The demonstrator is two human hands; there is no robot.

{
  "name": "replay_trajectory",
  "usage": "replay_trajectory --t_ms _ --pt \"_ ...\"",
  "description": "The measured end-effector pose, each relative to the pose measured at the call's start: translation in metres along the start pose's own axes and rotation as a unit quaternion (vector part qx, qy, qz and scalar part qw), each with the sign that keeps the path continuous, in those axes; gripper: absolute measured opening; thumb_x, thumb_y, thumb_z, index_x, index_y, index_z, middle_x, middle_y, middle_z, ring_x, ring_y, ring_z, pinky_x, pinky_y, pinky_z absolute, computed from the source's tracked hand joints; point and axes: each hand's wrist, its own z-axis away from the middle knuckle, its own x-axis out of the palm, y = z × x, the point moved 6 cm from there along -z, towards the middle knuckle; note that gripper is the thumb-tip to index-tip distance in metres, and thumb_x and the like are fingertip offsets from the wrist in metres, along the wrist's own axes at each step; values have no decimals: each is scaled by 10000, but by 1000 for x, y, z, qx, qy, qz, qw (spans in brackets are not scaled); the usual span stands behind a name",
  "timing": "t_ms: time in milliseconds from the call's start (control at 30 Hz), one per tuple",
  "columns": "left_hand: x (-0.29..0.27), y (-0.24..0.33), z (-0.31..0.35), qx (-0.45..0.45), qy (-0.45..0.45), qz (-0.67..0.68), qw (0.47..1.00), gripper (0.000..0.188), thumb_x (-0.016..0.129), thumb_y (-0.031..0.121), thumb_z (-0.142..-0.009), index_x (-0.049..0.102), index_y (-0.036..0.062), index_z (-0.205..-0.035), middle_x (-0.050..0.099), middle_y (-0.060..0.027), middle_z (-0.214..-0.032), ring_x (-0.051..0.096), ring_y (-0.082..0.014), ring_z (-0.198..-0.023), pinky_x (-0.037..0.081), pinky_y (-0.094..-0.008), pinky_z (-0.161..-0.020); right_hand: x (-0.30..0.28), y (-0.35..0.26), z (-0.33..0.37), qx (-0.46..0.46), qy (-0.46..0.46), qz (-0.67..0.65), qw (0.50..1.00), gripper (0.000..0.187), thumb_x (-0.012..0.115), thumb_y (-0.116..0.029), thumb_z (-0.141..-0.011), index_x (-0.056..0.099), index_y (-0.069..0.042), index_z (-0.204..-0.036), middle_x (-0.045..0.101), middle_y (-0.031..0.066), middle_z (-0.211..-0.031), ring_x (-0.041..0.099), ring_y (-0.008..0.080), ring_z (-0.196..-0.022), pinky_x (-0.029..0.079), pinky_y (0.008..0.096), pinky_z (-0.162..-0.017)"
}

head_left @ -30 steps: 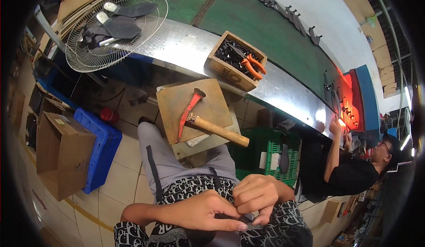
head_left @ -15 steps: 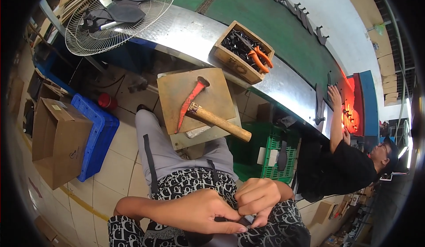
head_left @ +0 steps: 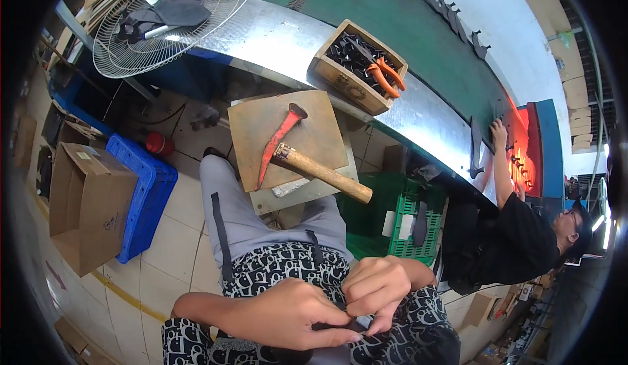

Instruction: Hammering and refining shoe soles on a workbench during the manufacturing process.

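Observation:
Close to my body at the lower edge, my left hand point(head_left: 299, 314) and my right hand point(head_left: 379, 293) meet over a small dark grey piece point(head_left: 362, 323). Thumbs and fingers of both hands pinch it; its kind is mostly hidden by them. Beyond my lap, a hammer point(head_left: 320, 171) with a red head and wooden handle lies on a square brown board point(head_left: 245, 126). Neither hand touches the hammer.
Past the board runs a metal-edged bench point(head_left: 275, 38) with a green belt point(head_left: 366, 5). On it stands a wooden box point(head_left: 347, 84) of small black parts and orange-handled pliers point(head_left: 386, 77). Blue crate point(head_left: 154, 195) left, green crate point(head_left: 409, 234) right; a co-worker point(head_left: 517, 241) reaches toward a glowing heater point(head_left: 526, 149).
My hands stay together on the dark piece, with only a slight shift of the fingers. The co-worker's hand has moved a little toward the heater. The view has tilted slightly.

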Motion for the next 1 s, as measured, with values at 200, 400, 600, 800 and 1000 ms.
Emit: replay_trajectory --t_ms 200,400,600,800,1000 --pt "-5 -17 3 -105 10 74 992 281 679 306 -897 713 35 -834 564 -95 -566 556 -183 -479 423 -290 -488 -7 26 6 59 -48 -75 994 400 740 -297 -864 630 80 -942 593 140 -780 593 263 -601 442 327 -462" --pt "-22 -21 8 -152 118 60 979 215 705 182 -874 676 -8 -778 567 -69 -588 526 -137 -532 396 -282 -523 -24 69 45 235 186 -79 951 700 452 -623 -931 642 51 -923 580 77 -725 555 156 -618 416 273 -529" --pt "-34 -21 16 -133 187 2 973 177 713 134 -842 676 -13 -750 547 -74 -581 474 -179 -502 372 -303 -517 -19 76 73 256 287 -43 922 560 430 -490 -1001 625 32 -939 573 55 -665 553 122 -563 427 248 -535" --pt "-38 -15 14 -136 196 -19 971 180 706 141 -849 690 -13 -758 543 -109 -589 489 -193 -513 375 -315 -508 -26 58 84 328 364 -28 871 463 532 -422 -978 644 26 -935 624 69 -693 591 133 -595 454 246 -544" --pt "-64 -19 38 -228 332 7 915 250 597 142 -832 723 -74 -818 715 -142 -769 654 -145 -688 495 -250 -660 -40 -62 30 159 77 8 984 231 629 -213 -912 669 -38 -1058 698 94 -963 679 261 -842 534 333 -705"
